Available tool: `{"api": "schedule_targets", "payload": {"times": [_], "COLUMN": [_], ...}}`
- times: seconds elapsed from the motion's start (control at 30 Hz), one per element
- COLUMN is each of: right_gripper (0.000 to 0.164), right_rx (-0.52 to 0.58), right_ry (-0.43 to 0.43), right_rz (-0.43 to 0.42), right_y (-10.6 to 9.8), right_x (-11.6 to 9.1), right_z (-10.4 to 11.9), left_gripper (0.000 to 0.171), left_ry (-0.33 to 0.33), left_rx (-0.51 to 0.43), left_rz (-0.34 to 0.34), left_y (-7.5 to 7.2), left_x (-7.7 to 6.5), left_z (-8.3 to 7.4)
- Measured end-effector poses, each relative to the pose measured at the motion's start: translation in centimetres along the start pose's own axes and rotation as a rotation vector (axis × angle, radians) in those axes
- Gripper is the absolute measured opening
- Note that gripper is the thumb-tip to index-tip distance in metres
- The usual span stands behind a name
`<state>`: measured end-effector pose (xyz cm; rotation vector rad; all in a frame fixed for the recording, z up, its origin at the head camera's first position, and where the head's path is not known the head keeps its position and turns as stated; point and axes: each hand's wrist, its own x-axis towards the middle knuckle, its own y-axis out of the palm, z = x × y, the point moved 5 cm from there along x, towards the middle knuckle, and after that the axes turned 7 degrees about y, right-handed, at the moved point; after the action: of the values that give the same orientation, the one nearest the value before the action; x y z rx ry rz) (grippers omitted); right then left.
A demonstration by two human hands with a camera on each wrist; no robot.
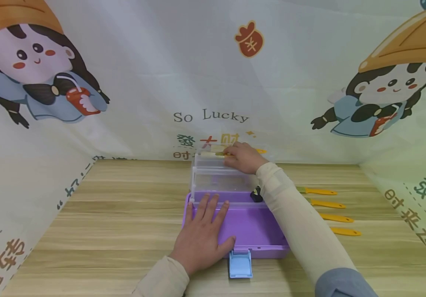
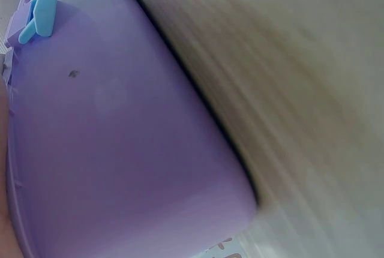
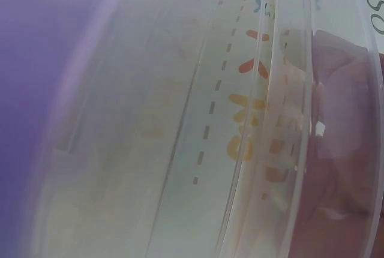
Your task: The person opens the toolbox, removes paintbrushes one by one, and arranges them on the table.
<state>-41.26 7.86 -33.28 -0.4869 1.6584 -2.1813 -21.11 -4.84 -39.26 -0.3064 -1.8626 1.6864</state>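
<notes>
A purple box (image 1: 250, 227) stands on the table with its blue latch (image 1: 240, 265) hanging down in front. Clear plastic trays (image 1: 216, 181) rise in steps at its back. Spread across the box's left front edge, my left hand (image 1: 201, 241) rests with straight fingers. My right hand (image 1: 245, 158) pinches a paintbrush with a yellow handle (image 1: 261, 151) at the topmost tray, its pale bristles (image 1: 208, 154) pointing left. In the right wrist view, the right hand (image 3: 342, 144) shows blurred through the clear plastic. The left wrist view has the box's outer wall (image 2: 132, 126).
Several yellow-handled brushes (image 1: 322, 192) lie in a column on the wooden table (image 1: 131, 214), right of the box and partly behind my right forearm. A small black object (image 1: 256, 194) sits at the back of the box. Printed cloth (image 1: 153, 62) hangs behind and at both sides.
</notes>
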Motion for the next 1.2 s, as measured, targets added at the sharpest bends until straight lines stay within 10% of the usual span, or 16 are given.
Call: {"api": "schedule_targets", "payload": {"times": [0.77,1.2], "right_gripper": [0.048,0.047], "right_rx": [-0.052,0.110], "right_ry": [-0.018,0.043], "right_rz": [0.017,-0.026], "right_y": [-0.37,-0.25], "right_x": [-0.37,-0.14], "right_z": [0.60,0.14], "left_gripper": [0.079,0.080], "left_ry": [-0.002,-0.006], "left_rx": [-0.012,-0.008], "left_rz": [0.006,0.014], "left_y": [0.06,0.08], "left_x": [-0.02,-0.02], "left_z": [0.09,0.06]}}
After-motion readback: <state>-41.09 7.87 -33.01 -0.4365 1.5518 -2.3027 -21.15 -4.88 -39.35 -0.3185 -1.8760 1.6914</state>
